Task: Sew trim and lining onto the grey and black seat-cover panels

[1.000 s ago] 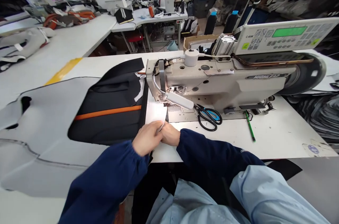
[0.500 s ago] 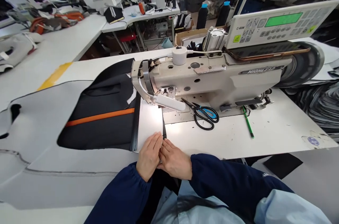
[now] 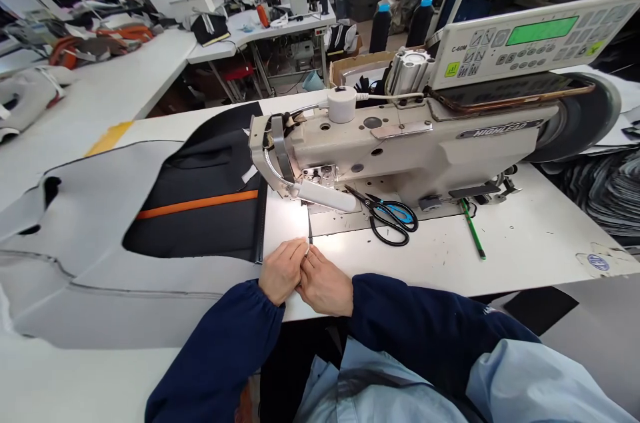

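A wide grey panel with a black, orange-striped insert (image 3: 200,210) lies across the white desk (image 3: 525,243), left of the beige industrial sewing machine (image 3: 400,150), black-handled scissors (image 3: 393,218) lying at its base. Near the desk's front edge, left hand (image 3: 279,271) and right hand (image 3: 324,286) meet, fingers (image 3: 295,253) curled shut, pinching the white fabric strip (image 3: 285,226). It looks like edge alignment; feeding toward the needle would need it held flat.

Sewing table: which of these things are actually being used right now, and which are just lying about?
In use: left hand and right hand pinching the white piece; black panel; sewing machine.
Lying about: scissors; green pencil; thread cones.
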{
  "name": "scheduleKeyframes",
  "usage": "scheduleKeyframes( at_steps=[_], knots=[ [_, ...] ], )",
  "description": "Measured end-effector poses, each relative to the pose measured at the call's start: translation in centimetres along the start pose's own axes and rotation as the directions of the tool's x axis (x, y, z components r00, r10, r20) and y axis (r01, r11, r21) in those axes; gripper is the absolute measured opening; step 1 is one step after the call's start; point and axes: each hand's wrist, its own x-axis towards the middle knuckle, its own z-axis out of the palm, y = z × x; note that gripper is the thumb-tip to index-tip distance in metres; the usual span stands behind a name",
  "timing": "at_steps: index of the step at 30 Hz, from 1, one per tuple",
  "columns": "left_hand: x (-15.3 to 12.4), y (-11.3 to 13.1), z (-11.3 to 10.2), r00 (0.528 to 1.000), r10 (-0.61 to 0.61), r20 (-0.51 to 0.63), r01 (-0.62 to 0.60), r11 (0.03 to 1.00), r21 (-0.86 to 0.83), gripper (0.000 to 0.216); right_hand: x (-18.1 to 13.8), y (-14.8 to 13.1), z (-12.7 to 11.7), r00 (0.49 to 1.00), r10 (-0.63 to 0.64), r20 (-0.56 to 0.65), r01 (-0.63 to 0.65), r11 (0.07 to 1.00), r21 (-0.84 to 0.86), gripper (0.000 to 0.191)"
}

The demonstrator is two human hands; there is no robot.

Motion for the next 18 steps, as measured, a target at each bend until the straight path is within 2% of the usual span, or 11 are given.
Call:
scheduleKeyframes(
  at_steps=[4,9,13,18],
  knots=[
    [0.6,-1.2,0.6,0.997,-0.004,0.071,0.007,0.999,-0.034,0.037,0.9,0.8,0.2,0.999,-0.017,-0.033,0.016,1.000,-0.022,0.042],
    [1.6,-2.8,1.1,0.994,0.033,0.104,-0.023,0.996,-0.091,0.034,1.8,2.0,0.8,0.999,-0.029,-0.039,0.027,0.998,-0.048,0.038],
    [2.4,-3.7,1.4,0.992,0.070,0.105,-0.061,0.994,-0.089,0.034,2.0,2.9,1.1,0.996,-0.078,-0.047,0.075,0.996,-0.056,0.032],
    [3.1,-4.9,2.1,0.985,0.089,0.149,-0.078,0.994,-0.083,0.036,2.5,3.6,1.5,0.996,-0.071,-0.056,0.066,0.993,-0.097,0.032]
  ],
)
